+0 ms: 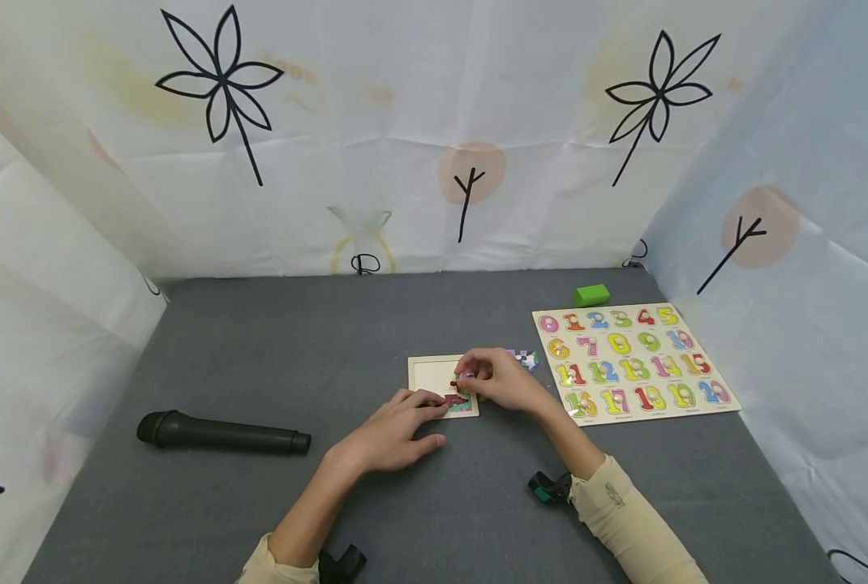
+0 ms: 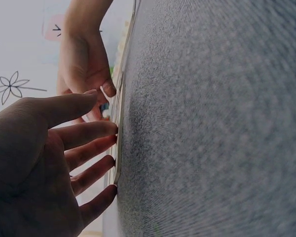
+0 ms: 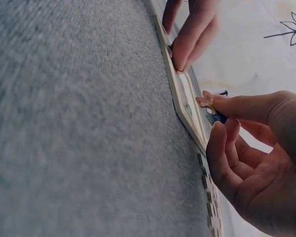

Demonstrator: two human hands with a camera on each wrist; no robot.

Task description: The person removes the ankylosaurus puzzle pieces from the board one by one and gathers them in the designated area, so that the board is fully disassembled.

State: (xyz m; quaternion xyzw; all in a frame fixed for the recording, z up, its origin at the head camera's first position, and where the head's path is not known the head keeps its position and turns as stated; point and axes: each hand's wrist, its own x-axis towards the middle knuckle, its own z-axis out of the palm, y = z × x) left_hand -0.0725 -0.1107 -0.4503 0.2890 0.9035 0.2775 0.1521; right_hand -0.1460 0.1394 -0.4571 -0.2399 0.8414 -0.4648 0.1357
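Observation:
A small wooden puzzle tray (image 1: pixel 427 375) lies on the grey table, with a red and green puzzle piece (image 1: pixel 459 403) in its lower right corner. My left hand (image 1: pixel 390 431) comes from the left with fingers extended, its fingertips resting on the tray's near edge and beside that piece. Above the tray's right side, my right hand (image 1: pixel 503 380) pinches a small colourful puzzle piece (image 3: pixel 207 102) between thumb and fingers, tilted and clear of the tray in the right wrist view. Purple-patterned loose puzzle pieces (image 1: pixel 527 359) lie just beyond the right hand, partly hidden by it.
To the right lies a large wooden number board (image 1: pixel 609 386) with colourful knobbed numerals. Behind it sits a green block (image 1: pixel 590 295). A black microphone (image 1: pixel 222 432) lies on the left of the table. White printed cloth (image 1: pixel 412 211) walls the back and sides.

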